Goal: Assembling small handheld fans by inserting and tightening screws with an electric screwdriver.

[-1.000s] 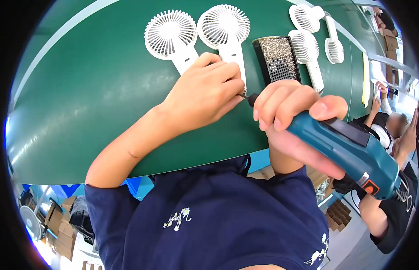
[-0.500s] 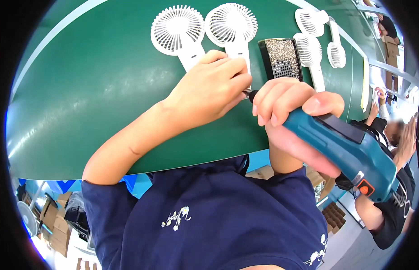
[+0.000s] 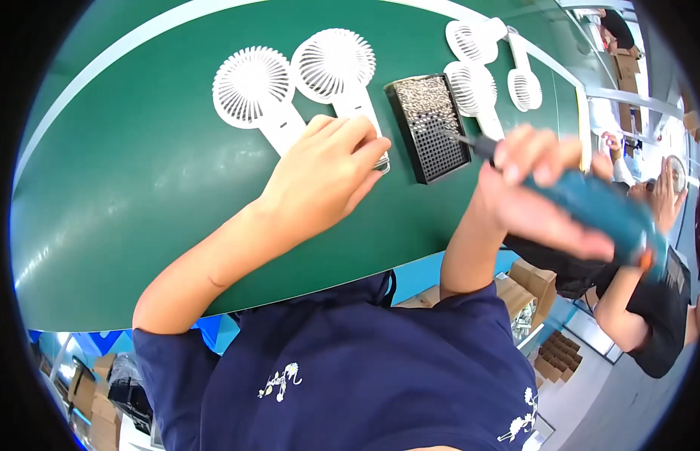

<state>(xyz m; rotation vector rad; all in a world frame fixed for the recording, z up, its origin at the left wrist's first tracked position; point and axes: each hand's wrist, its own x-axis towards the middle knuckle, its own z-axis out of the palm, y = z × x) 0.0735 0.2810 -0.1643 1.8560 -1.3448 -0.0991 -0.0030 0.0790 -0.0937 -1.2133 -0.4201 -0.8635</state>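
My left hand (image 3: 320,169) is closed over the lower handle of a white handheld fan (image 3: 335,66), pressing it to the green table. A second white handheld fan (image 3: 254,86) lies just left of it, its handle end hidden behind my hand. Wrapped in my right hand (image 3: 534,184) is a teal electric screwdriver (image 3: 609,214), smeared by motion. Its thin bit points left, over the right side of a black screw tray (image 3: 444,161). Small metal screws are heaped at the tray's far end, and a grid of holes shows at the near end.
Behind and right of the tray lie more white fans, one (image 3: 472,89) close to its edge and another (image 3: 524,89) farther right. The green table (image 3: 139,165) curves close to my body. A co-worker's arm (image 3: 628,319) is at the right, beyond cardboard boxes (image 3: 534,282).
My right hand has lifted the screwdriver off the fan's handle and swung it right, its bit coming over the screw tray. My left hand still holds the fan.
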